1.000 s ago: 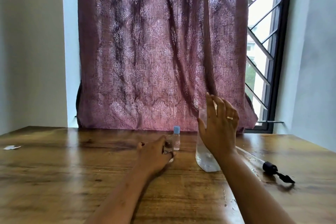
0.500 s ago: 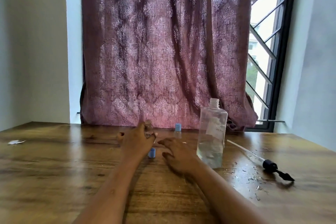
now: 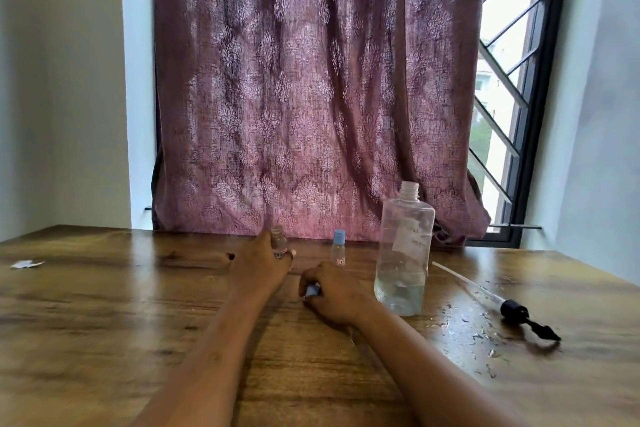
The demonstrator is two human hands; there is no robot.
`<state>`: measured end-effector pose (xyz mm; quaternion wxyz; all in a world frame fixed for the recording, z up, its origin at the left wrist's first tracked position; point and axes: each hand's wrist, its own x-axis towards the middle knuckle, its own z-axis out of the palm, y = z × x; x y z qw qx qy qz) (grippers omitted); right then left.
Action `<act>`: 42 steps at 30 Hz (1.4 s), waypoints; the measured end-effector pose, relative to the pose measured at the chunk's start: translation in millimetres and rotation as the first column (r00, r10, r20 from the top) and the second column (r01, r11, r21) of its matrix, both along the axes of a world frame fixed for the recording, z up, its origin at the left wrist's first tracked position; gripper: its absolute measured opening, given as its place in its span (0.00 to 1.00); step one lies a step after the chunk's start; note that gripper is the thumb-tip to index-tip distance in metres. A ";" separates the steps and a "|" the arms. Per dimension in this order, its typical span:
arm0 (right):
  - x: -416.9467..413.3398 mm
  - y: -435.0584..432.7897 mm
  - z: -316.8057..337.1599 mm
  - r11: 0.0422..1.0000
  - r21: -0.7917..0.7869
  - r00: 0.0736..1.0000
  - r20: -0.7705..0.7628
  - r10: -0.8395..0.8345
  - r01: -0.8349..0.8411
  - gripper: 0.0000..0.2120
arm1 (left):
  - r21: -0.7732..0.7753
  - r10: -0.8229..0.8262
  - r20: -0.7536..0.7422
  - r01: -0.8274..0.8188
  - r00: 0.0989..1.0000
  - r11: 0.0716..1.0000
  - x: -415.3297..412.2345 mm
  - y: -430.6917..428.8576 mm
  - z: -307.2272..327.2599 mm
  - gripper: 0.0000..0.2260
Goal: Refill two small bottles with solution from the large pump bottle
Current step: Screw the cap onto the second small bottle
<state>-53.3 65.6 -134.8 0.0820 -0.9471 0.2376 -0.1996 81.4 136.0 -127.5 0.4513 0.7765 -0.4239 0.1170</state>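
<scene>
The left hand [image 3: 258,265] grips the open small bottle [image 3: 279,242] upright over the counter [image 3: 104,315]. The right hand [image 3: 334,293] pinches a blue cap [image 3: 312,290]. Clear, light and narrow-necked, the bottle could tip and spill under crooked capping. The capped small bottle [image 3: 338,250] stands beside the large pump bottle [image 3: 403,253].

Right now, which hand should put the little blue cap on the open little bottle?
Probably right. The right hand pinches the blue cap on the table, close beside the open small bottle, which the left hand grips upright.

Dim, backlit; soft daylight from window [image 3: 502,80]
</scene>
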 end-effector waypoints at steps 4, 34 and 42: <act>-12.3 -10.8 5.7 0.994 0.112 0.991 0.132 -0.024 0.009 0.05 | 0.035 -0.036 0.019 0.036 0.999 0.999 -2.7 -1.8 -1.7 0.14; -36.7 -3.4 45.2 0.891 0.388 0.823 0.567 -0.030 -0.235 0.05 | 0.114 -0.405 0.141 0.392 0.903 0.913 -46.7 -8.7 -9.2 0.14; -42.7 -2.9 49.3 0.840 0.436 0.796 0.606 -0.007 -0.324 0.10 | 0.008 -0.579 -0.050 0.580 0.814 0.815 -50.7 -4.6 -6.6 0.18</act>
